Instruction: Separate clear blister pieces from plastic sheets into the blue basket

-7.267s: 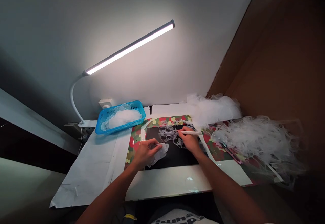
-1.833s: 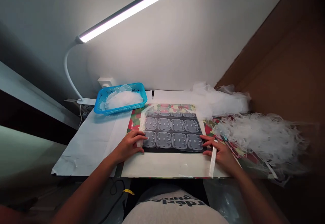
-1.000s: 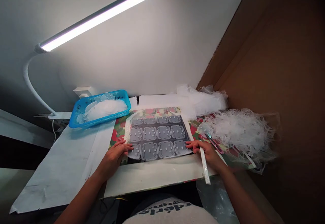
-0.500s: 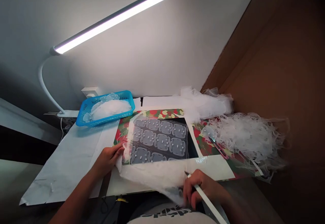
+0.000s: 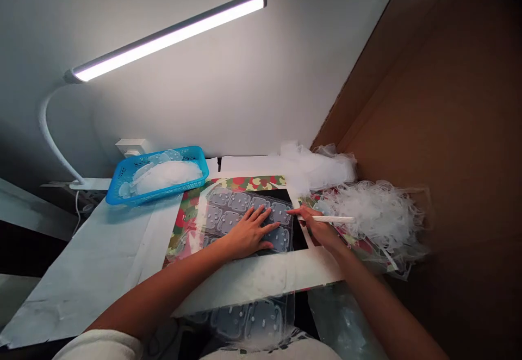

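Observation:
A clear plastic sheet with rows of rounded-square moulded shapes lies over a dark panel on the table, and its near end hangs over the front edge. My left hand rests flat on the sheet, fingers spread. Just to its right, my right hand is closed around a slim white pen-shaped tool, whose back end points right. The index finger reaches to the sheet's right edge. The tool's tip is hidden by the fingers.
A blue basket of translucent pieces stands at the back left under a lit lamp. On the right lie a tangled heap of clear plastic strips and stacked film. A brown cardboard wall rises beyond.
My left hand has let go of the sheet's left edge and moved right to lie flat on it. My right hand has risen from the near edge to the sheet's right side with the tool.

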`<state>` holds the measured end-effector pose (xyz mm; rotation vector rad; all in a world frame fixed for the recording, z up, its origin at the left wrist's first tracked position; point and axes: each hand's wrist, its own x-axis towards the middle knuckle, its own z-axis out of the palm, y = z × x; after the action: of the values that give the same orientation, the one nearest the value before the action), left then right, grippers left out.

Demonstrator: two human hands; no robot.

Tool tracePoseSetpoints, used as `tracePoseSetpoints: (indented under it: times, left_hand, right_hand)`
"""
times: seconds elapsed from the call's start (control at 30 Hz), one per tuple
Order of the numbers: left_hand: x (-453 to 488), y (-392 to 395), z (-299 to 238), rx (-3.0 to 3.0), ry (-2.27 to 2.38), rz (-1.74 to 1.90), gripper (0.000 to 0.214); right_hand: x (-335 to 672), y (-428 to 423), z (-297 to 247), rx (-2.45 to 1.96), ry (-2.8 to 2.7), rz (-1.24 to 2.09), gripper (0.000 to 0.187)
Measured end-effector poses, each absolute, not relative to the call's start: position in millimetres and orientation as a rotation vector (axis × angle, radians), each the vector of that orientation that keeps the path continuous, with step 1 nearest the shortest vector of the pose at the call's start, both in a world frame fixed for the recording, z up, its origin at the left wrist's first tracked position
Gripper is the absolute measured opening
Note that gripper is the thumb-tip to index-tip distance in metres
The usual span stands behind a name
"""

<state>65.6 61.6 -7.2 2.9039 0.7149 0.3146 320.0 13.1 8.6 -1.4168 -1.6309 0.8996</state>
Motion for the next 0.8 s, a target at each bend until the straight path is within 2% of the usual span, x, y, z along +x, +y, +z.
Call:
tracePoseSetpoints:
  times: [0.1, 0.23, 0.43, 0.8]
  left_hand:
    - [67, 64, -24, 2.880, 0.703, 0.317, 0.060]
    - [61, 64, -30, 2.877, 0.684, 0.393, 0.062]
    - [62, 63, -27, 2.860, 0.692, 0.372, 0.062]
    - [62, 63, -26, 2.845, 0.673, 0.375, 0.062]
  right_hand:
    - [316, 25, 5, -1.440, -1.689, 0.852, 0.030]
    - [308, 29, 0, -1.460, -1.743, 0.873, 0.018]
    - [302, 31, -6, -1.333, -1.901, 0.754, 0.018]
    - [292, 29, -6, -1.450, -1.929, 0.708, 0.012]
